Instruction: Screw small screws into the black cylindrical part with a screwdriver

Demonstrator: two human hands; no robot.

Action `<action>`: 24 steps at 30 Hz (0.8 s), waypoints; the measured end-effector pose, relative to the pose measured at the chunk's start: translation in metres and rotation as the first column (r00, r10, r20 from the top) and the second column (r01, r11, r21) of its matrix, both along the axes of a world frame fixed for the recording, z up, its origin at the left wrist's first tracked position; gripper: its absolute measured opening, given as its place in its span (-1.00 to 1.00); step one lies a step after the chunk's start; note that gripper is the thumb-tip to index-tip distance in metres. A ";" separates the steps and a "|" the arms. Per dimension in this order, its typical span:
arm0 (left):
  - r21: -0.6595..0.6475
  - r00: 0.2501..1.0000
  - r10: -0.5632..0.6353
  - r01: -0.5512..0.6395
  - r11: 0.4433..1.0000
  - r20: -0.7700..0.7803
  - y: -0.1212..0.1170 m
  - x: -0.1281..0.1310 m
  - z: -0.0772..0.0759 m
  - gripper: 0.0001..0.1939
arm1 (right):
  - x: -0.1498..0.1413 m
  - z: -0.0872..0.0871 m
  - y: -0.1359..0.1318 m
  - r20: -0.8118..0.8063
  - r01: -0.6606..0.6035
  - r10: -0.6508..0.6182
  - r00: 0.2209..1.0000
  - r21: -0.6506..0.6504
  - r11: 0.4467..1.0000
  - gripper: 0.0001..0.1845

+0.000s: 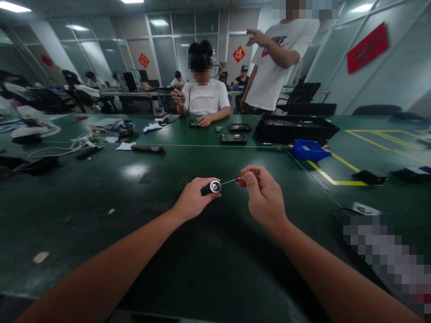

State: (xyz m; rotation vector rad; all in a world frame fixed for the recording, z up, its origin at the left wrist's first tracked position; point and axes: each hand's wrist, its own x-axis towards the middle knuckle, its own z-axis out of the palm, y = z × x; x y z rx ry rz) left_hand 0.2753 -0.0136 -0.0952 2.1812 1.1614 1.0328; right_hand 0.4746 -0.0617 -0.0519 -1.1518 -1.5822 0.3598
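Observation:
Between the thumb and fingers of my left hand point(193, 199) is a small round part with a bright metal rim point(215, 186), its face turned toward me; I cannot make out its exact kind. My right hand point(266, 197) is wrapped round the handle of a screwdriver point(239, 178). The screwdriver's thin shaft points left, and its tip reaches the dark inside of the round part. Both hands are held above the green table point(168, 278), near its middle.
Across the table a seated person point(207, 98) handles a circuit board. Opened devices point(233, 139) lie before them. Further right are a black case point(296, 128) and a blue bin point(310, 150). A dark tool point(148, 148) and a cable point(63, 148) lie left. Another person point(279, 58) stands behind.

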 end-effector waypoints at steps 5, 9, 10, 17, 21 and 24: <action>0.005 1.000 0.001 -0.001 1.000 -0.006 0.000 0.001 0.000 -0.60 | 0.000 0.000 0.000 0.119 0.019 -0.022 0.993 0.029 0.999 -0.84; 0.018 1.000 -0.003 0.003 1.000 -0.014 0.001 0.000 -0.001 -0.60 | -0.001 0.001 0.000 0.128 0.019 -0.023 0.992 0.032 0.999 -0.84; 0.023 1.000 -0.004 0.004 1.000 -0.015 0.001 0.000 -0.002 -0.60 | -0.001 0.000 0.000 0.126 0.014 -0.017 0.992 0.028 1.000 -0.84; 0.058 1.000 -0.019 0.020 0.998 -0.022 0.002 -0.003 -0.004 -0.61 | -0.001 0.000 0.001 0.215 0.042 -0.054 0.975 0.056 0.998 -0.81; 0.059 1.000 -0.022 0.023 0.998 -0.020 0.003 -0.004 -0.004 -0.62 | 0.001 0.001 0.002 0.264 0.101 -0.120 0.957 0.083 0.991 -0.72; 0.070 0.999 -0.023 0.026 0.997 -0.041 0.003 -0.004 -0.003 -0.61 | 0.001 0.000 0.001 0.238 0.048 -0.063 0.969 0.068 0.997 -0.81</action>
